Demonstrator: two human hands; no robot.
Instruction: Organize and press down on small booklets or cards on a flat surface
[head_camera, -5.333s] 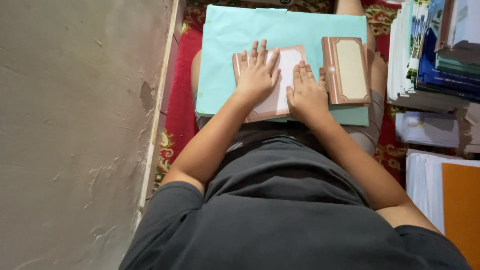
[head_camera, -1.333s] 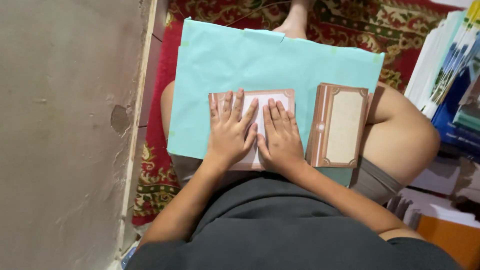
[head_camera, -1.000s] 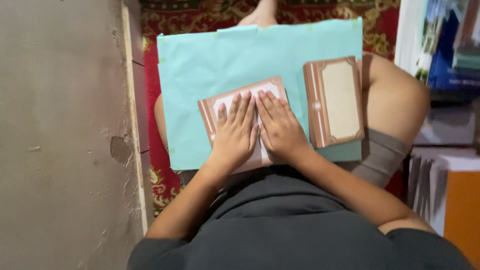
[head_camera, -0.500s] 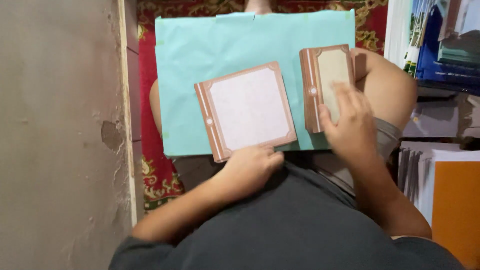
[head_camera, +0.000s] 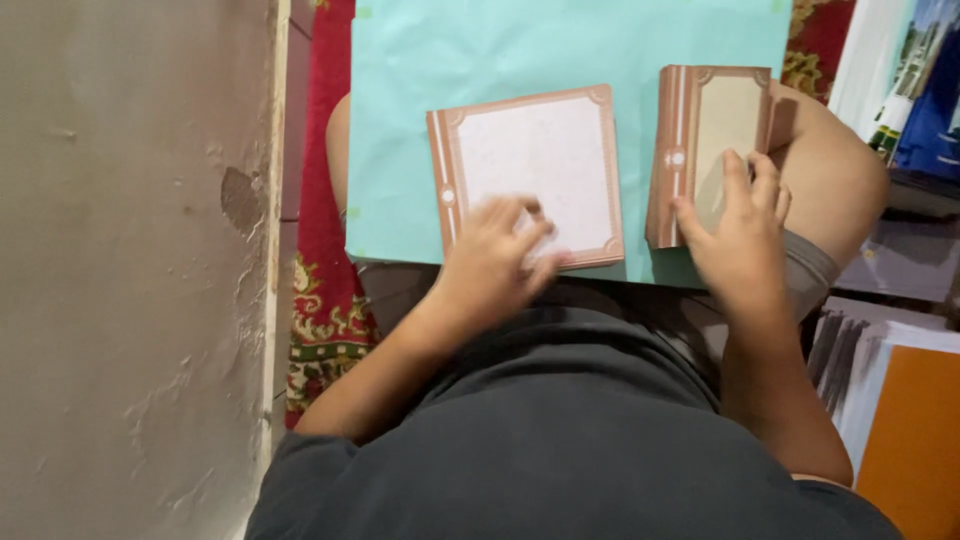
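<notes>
Flat brown-bordered card (head_camera: 530, 170), pale centre, lying on a light blue sheet (head_camera: 480, 50) across the lap. Left hand (head_camera: 495, 262) over the card's near edge, fingers curled and blurred; whether they pinch it cannot be told. Stack of like cards (head_camera: 705, 120) just right, apart from the first. Right hand (head_camera: 740, 240) resting on the stack's near end, fingers spread. Red patterned rug (head_camera: 325, 290) beneath.

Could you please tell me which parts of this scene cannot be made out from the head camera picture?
- Left hand: fingers motion-blurred, so whether they touch the flat brown-bordered white card is unclear.
- Brown book-shaped box with beige panel: lower part hidden under the right hand.
- Pale turquoise paper sheet: top cut off by the frame edge.
- Stacked books at right: cropped by the edge, too little visible to identify.
</notes>
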